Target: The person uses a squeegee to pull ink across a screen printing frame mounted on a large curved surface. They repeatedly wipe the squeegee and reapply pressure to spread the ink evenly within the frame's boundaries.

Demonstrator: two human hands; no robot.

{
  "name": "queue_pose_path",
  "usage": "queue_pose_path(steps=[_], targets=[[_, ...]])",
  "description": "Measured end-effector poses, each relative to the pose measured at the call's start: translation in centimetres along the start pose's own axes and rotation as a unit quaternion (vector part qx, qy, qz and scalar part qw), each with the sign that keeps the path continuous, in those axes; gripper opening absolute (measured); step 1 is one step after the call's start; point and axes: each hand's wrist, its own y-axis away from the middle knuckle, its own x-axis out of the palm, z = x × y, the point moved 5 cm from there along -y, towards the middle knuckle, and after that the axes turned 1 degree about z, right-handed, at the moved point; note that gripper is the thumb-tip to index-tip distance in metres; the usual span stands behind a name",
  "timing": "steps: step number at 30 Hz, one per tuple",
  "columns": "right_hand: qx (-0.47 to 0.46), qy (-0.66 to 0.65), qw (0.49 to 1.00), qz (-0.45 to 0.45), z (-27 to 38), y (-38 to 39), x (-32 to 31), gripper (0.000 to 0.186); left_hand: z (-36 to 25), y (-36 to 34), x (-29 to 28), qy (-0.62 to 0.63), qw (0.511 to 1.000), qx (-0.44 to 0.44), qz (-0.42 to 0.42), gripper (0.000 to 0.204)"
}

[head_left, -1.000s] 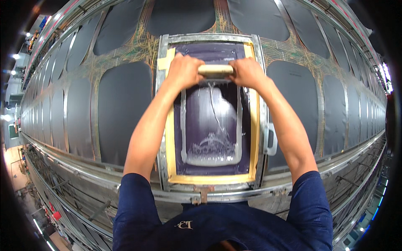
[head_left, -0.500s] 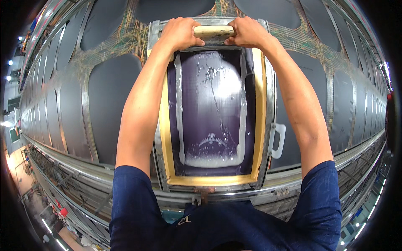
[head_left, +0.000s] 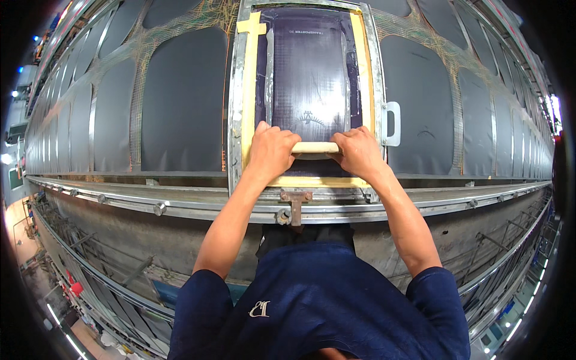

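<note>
One wooden squeegee (head_left: 316,147) was held crosswise at the near end of a single printing screen (head_left: 309,72), just above its yellow-taped lower edge. Its two ends were gripped by the left hand (head_left: 271,150) and the right hand (head_left: 360,151), the fingers of each curled tightly around the handle. The dark mesh was bordered by yellow tape inside one metal frame (head_left: 235,108), with one white handle (head_left: 392,123) on its right side. Small pale lettering lay near the mesh's far end. Many dark fabric panels (head_left: 180,102) were laid in rows on the long table (head_left: 180,207).
</note>
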Motion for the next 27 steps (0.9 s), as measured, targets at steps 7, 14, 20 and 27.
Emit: queue_pose_path(steps=[7,14,20,27], targets=[[0.293,0.002,0.867,-0.402,-14.1,2.2,-4.6,0.037,-1.1,1.7,0.3,-0.003,0.998,0.025,-0.061,0.026],[0.374,-0.195,0.849,-0.319,-18.4,2.1,0.1,0.044,-0.6,2.6,0.9,-0.038,0.999,-0.003,0.010,0.034],[0.318,-0.268,0.834,-0.362,-10.8,0.1,-6.8,0.033,2.3,6.3,-3.5,0.030,0.995,-0.017,-0.096,0.035],[0.270,-0.369,0.803,-0.382,4.2,-12.5,5.4,0.032,20.6,15.6,-10.3,-0.025,0.997,-0.035,-0.058,0.025]])
